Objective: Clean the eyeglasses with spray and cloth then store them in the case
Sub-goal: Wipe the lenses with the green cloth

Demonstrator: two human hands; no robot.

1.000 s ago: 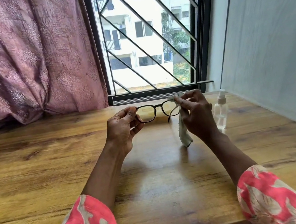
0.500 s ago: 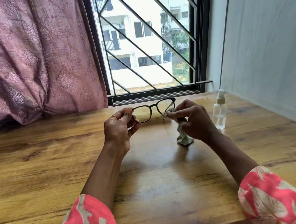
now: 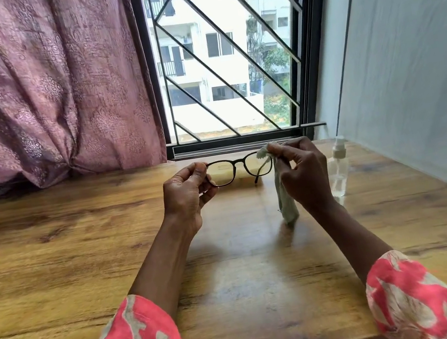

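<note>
Just above the centre of the frame, over the brown wooden table (image 3: 54,254), the dark-rimmed eyeglasses (image 3: 241,168) are held up in the air in front of the barred window (image 3: 222,52). The person's left hand (image 3: 186,194) pinches the frame at its left end between thumb and curled fingers. The right hand (image 3: 301,171) pinches the pale, soft cleaning cloth (image 3: 283,192) against the right lens, and the rest of the cloth hangs down below the hand towards the tabletop.

To the right of the hands, near the grey wall, the small clear plastic spray bottle (image 3: 339,171) stands upright on the table, untouched. A pink patterned curtain (image 3: 42,89) fills the upper left of the frame.

I would judge the task to be in its middle: the bottle is set aside and the cloth is at work on a lens, so spraying looks done and wiping is in hand. What may be a pale yellowish case lies on the table behind the lenses, though seen through the glass I cannot be sure. Left to do: finish both lenses, fold the arms, and put the glasses into the case.
</note>
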